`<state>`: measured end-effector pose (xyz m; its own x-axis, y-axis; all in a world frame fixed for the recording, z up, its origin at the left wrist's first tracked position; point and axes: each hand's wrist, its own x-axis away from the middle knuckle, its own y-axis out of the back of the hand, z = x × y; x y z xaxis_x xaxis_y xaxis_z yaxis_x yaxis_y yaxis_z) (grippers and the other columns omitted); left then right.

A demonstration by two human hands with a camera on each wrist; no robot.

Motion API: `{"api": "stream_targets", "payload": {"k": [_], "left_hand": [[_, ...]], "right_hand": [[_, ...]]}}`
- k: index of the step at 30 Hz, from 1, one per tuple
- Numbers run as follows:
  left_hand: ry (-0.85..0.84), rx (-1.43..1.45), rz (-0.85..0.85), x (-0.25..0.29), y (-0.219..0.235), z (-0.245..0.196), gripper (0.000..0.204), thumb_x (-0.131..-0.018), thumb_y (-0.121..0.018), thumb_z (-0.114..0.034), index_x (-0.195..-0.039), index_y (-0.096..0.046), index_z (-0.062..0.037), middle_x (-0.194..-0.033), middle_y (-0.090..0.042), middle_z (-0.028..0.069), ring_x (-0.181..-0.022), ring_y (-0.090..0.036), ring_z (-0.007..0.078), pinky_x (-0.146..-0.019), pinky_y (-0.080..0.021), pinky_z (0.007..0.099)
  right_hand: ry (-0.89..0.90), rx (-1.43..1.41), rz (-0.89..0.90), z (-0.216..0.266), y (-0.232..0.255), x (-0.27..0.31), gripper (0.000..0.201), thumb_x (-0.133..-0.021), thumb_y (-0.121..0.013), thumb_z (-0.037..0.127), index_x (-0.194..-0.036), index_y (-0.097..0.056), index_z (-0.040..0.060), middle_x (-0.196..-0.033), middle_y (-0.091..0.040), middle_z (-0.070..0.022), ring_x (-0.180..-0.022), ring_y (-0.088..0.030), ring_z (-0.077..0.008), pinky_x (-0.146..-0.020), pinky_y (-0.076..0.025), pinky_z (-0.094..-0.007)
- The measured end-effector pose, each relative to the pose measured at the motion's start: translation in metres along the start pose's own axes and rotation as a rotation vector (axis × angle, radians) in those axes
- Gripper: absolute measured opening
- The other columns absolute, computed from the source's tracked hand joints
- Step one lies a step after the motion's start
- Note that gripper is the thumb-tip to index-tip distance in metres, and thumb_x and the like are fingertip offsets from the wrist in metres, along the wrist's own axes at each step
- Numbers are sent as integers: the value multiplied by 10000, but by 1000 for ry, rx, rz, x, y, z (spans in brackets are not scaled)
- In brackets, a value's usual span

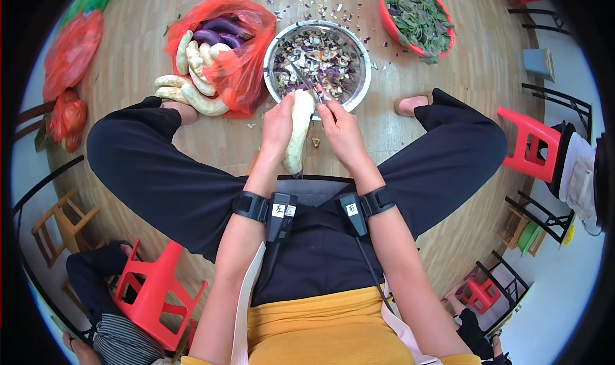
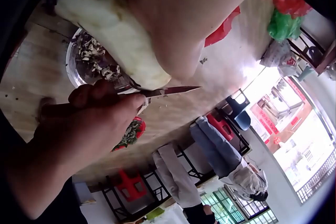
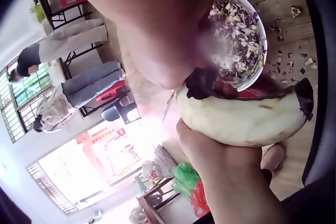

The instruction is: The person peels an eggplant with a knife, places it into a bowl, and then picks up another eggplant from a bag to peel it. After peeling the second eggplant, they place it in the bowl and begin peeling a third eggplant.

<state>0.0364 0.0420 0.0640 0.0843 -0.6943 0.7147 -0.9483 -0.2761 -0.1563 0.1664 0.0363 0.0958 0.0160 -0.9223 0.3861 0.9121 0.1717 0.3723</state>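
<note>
My left hand (image 1: 278, 127) grips a mostly peeled, pale eggplant (image 1: 298, 131) above the front edge of a metal bowl (image 1: 365, 77). In the right wrist view the eggplant (image 3: 236, 121) has dark skin at both ends and a dark strip along one side. My right hand (image 1: 343, 133) holds a knife (image 1: 300, 73), its blade at the eggplant's far end. From the left wrist, the narrow pointed knife blade (image 2: 181, 90) shows just past the eggplant's end. Purple and white peelings (image 1: 323, 51) fill much of the bowl.
A red plastic bag (image 1: 240, 77) left of the bowl holds purple eggplants (image 1: 221, 31); peeled ones (image 1: 202, 99) lie at its mouth. To the right stands a red basket (image 1: 388, 29) of leafy greens (image 1: 419, 19). Scraps dot the floor. Red stools (image 1: 532, 144) stand farther out.
</note>
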Motion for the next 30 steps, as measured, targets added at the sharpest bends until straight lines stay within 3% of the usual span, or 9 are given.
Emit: {"api": "stream_targets", "payload": {"k": [3, 7, 9, 19, 21, 22, 25, 29, 30], "left_hand": [[37, -34, -9, 8, -3, -5, 370, -854, -456, -316, -855, -612, 20, -677, -591, 60, -523, -541, 123, -468, -432, 266], [23, 12, 16, 4, -3, -1, 375, -851, -455, -323, -836, -608, 19, -652, -580, 64, -498, -539, 136, -428, -429, 274], [-4, -40, 20, 2, -3, 1, 390, -861, -406, -346, -833, -564, 10, -612, -557, 81, -451, -530, 166, -411, -444, 290], [37, -73, 44, 6, -4, -3, 396, -871, -386, -340, -848, -563, 14, -603, -556, 75, -452, -529, 167, -416, -444, 287], [7, -29, 118, 10, -6, -4, 392, -875, -377, -335, -875, -559, 11, -615, -560, 76, -461, -532, 163, -422, -446, 285], [7, -28, 117, 10, -6, -5, 392, -875, -377, -335, -875, -559, 11, -615, -560, 76, -461, -532, 163, -422, -446, 285], [33, 94, 97, 3, 0, 0, 387, -876, -377, -335, -889, -553, 9, -629, -562, 76, -470, -533, 153, -425, -447, 283], [-69, -12, 9, 2, 5, 1, 351, -865, -452, -305, -893, -602, 11, -675, -580, 48, -511, -536, 117, -415, -439, 272], [-40, 6, -3, 6, 3, -4, 349, -867, -452, -304, -888, -606, 8, -671, -579, 43, -517, -535, 113, -423, -435, 266]], "right_hand": [[-58, -86, 27, -10, -1, -3, 351, -878, -484, 181, -1226, -479, 139, -625, -394, 61, -572, -331, -41, -507, -304, -196], [-36, -228, 25, -24, -3, -8, 299, -878, -488, 186, -1159, -533, 97, -618, -397, 63, -566, -350, -43, -510, -312, -192], [-58, -207, 29, -31, -4, -13, 307, -864, -485, 224, -1148, -536, 119, -569, -481, -50, -529, -407, -93, -506, -359, -251], [14, -120, -91, -45, -7, -22, 239, -872, -480, 232, -996, -583, 56, -563, -476, -26, -508, -404, -83, -477, -343, -242], [-311, -669, 11, -45, 4, -28, 253, -886, -467, 246, -1006, -574, 51, -574, -460, 18, -496, -385, -55, -451, -316, -202], [-344, -758, 10, -41, 8, -26, 291, -893, -461, 255, -1087, -546, 56, -596, -449, 43, -492, -379, -32, -439, -296, -171], [-246, -522, 6, -25, 4, -17, 386, -901, -450, 245, -1254, -422, 91, -560, -355, 45, -469, -311, -30, -409, -238, -173], [61, -192, 24, -26, -7, -1, 342, -898, -453, 223, -1200, -491, 66, -661, -459, 28, -562, -381, -38, -508, -331, -188], [31, -123, 71, -18, -1, 1, 347, -889, -465, 205, -1205, -482, 61, -830, -584, -24, -697, -497, -69, -639, -405, -202]]}}
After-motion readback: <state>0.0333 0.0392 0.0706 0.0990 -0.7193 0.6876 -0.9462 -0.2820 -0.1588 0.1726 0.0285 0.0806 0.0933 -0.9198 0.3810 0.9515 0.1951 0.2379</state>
